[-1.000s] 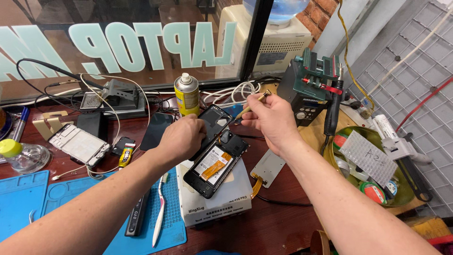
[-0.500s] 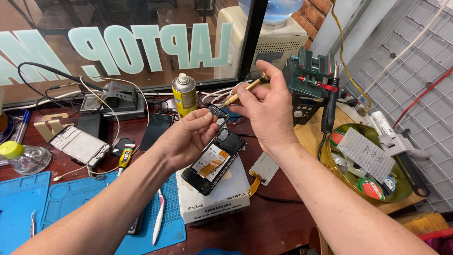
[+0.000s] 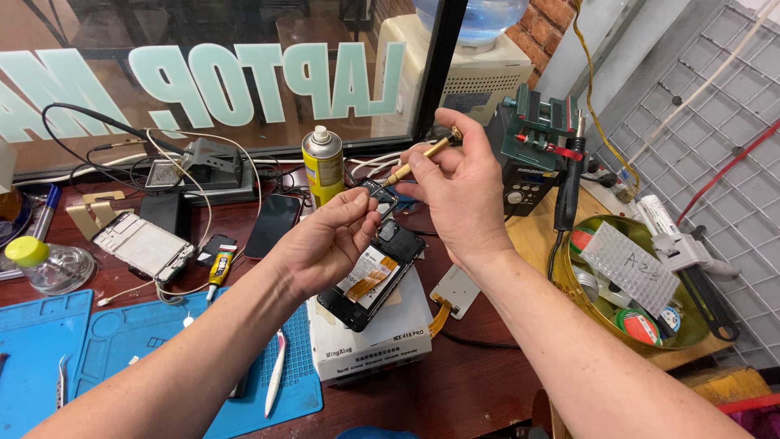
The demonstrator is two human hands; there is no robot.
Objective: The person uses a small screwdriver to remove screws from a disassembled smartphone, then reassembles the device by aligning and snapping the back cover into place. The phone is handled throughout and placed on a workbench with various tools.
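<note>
Left hand point(image 3: 325, 244) raised above the bench, fingers curled in, thumb and forefinger pinched on a small dark flat phone part point(image 3: 376, 193) with a thin flex tail hanging from it. The part is held in the air, above the far end of the opened black smartphone point(image 3: 372, 274).

Right hand point(image 3: 463, 191) raised just right of the left, fingers closed round a slim brass-coloured precision screwdriver point(image 3: 421, 159). The tool lies tilted, its tip pointing down-left and close to the small part; whether tip and part touch, cannot tell.

The opened phone lies back-up and diagonal on a white rectangular box point(image 3: 378, 337), its inside showing, with an orange and white label across the battery area. Near-right of the box, a small pale grey plate with an orange flex ribbon point(image 3: 455, 291) lies on the dark red wooden bench point(image 3: 479, 382).

Left side: blue silicone work mat point(image 3: 122, 349) at the near edge, white plastic pry tool point(image 3: 275, 372) lying on it. Farther left, a bare silver phone frame point(image 3: 142, 244), a small yellow glue tube point(image 3: 218, 267) and a clear jar with a yellow-green lid point(image 3: 45, 264). A second dark phone point(image 3: 273, 224) lies flat beyond the left hand, with a yellow spray can point(image 3: 322, 165) standing behind it.

Right side: round green tray point(image 3: 691, 325) holding tape rolls and a clear ridged plastic piece. A green bench vice point(image 3: 536, 130) stands far right, before a white wire grid panel point(image 3: 699, 146).
</note>
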